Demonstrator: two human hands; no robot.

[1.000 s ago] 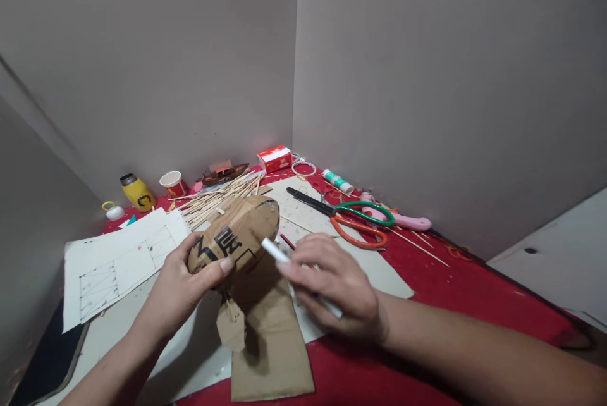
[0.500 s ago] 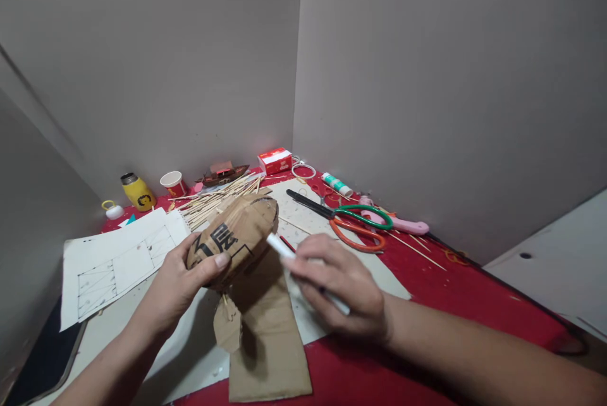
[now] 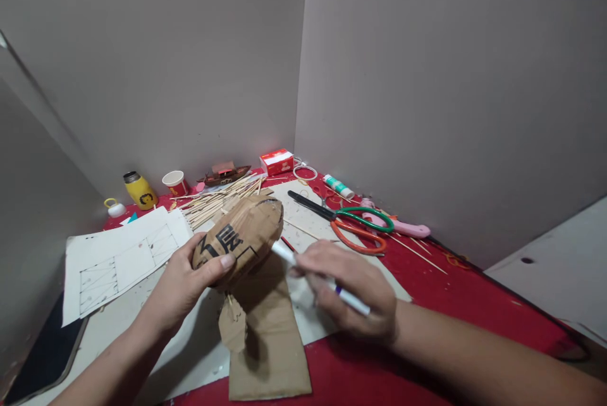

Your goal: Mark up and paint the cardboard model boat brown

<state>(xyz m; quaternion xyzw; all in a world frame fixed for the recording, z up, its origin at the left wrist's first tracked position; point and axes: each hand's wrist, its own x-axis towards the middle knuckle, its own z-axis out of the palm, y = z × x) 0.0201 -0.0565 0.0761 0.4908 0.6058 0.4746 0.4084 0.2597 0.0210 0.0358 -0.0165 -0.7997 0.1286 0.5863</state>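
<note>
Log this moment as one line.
left hand: gripping cardboard model | right hand: holding white pen | scissors: lying beyond right hand

I have two grips, my left grip (image 3: 183, 282) and my right grip (image 3: 355, 289). I count one cardboard model (image 3: 253, 226), one white pen (image 3: 354, 301), one yellow bottle (image 3: 141, 192), one paper cup (image 3: 177, 187), one model boat (image 3: 226, 175), one red-and-white box (image 3: 277, 163), one green-and-white tube (image 3: 338, 186) and one pair of large scissors (image 3: 326, 210). The wooden sticks (image 3: 220, 200) overlap too much for me to count.
</note>
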